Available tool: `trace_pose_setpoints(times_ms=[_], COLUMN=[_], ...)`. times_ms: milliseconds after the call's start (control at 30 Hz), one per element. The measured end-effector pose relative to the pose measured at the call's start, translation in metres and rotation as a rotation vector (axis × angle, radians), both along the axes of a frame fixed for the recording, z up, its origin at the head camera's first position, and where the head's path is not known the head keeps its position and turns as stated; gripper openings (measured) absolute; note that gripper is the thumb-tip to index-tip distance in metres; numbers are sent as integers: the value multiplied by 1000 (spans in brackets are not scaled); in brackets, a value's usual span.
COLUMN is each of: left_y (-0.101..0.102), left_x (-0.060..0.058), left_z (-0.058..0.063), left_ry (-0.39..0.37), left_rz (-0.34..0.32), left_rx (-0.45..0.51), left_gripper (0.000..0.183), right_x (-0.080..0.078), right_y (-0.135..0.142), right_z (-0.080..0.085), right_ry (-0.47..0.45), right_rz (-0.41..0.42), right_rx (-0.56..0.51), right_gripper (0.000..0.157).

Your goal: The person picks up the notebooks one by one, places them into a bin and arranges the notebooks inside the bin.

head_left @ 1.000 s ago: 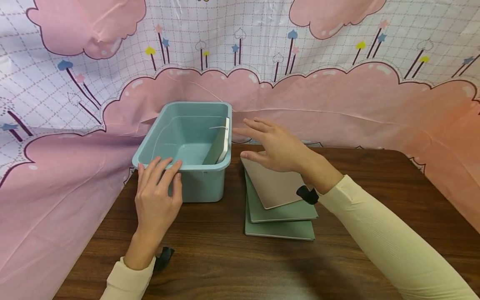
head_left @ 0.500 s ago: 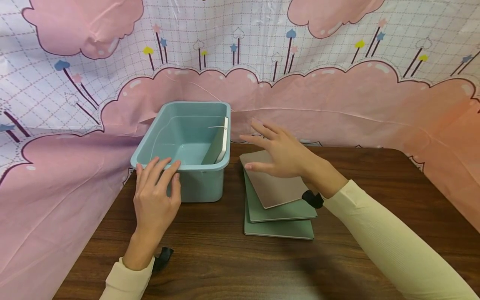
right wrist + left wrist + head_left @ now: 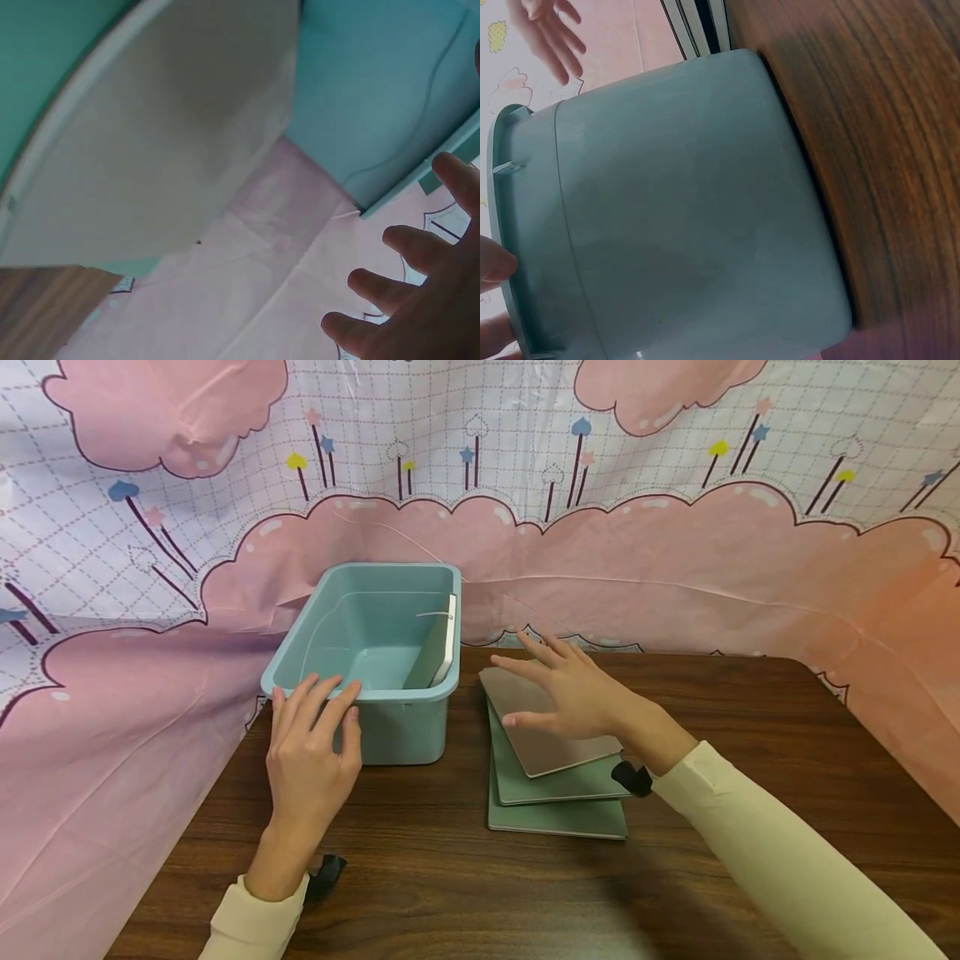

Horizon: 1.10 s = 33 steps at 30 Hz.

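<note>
A light-blue plastic bin (image 3: 405, 731) stands on the table, its near rim under the fingertips of my left hand (image 3: 311, 764). That hand's fingers are spread and relaxed, and the left wrist view shows fingertips right at the rim. Inside the bin a book (image 3: 437, 647) with white page edges leans against the right wall, a thin light ribbon sticking out of it. To the right lies a fanned stack: a greyish-beige book (image 3: 547, 750) on top, a green book (image 3: 521, 787) under it and another green book (image 3: 558, 820) lowest. Over the stack hovers my right hand (image 3: 577, 700), fingers spread, holding nothing.
The dark wood-grain table (image 3: 420, 885) runs to the front and right. Behind it and along the left hangs a pink-and-white patterned curtain (image 3: 675, 552), close behind the bin. A black strap (image 3: 632, 778) is on the right wrist.
My right hand has moved down and to the right, away from the bin's right rim and over the book stack. The left hand stays at the rim; bin and books have not moved.
</note>
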State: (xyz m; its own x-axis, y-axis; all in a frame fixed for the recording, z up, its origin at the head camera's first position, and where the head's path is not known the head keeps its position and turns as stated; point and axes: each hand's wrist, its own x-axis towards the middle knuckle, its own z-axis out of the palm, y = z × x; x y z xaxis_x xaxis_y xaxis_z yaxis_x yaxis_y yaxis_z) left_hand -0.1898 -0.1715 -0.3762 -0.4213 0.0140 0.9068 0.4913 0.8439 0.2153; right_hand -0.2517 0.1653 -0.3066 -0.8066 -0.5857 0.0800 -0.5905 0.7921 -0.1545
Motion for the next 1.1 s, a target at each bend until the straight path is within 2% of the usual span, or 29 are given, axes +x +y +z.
trace_pose_setpoints(times_ms=[333, 600, 900, 1100], left_y=[0, -1, 0, 0], left_x=[0, 0, 0, 0], left_z=[0, 0, 1, 1], left_ry=[-1, -1, -1, -2], left_rz=[1, 2, 3, 1], left_rx=[0, 3, -1, 2], left_gripper=[27, 27, 27, 27], right_x=[3, 6, 12, 14], right_y=[2, 0, 0, 0], right_z=[-29, -50, -68, -74], right_ry=[-69, -147, -242, -256], right_rz=[-2, -7, -32, -40], right_rx=[-17, 16, 85, 109], right_gripper=[89, 93, 96, 96])
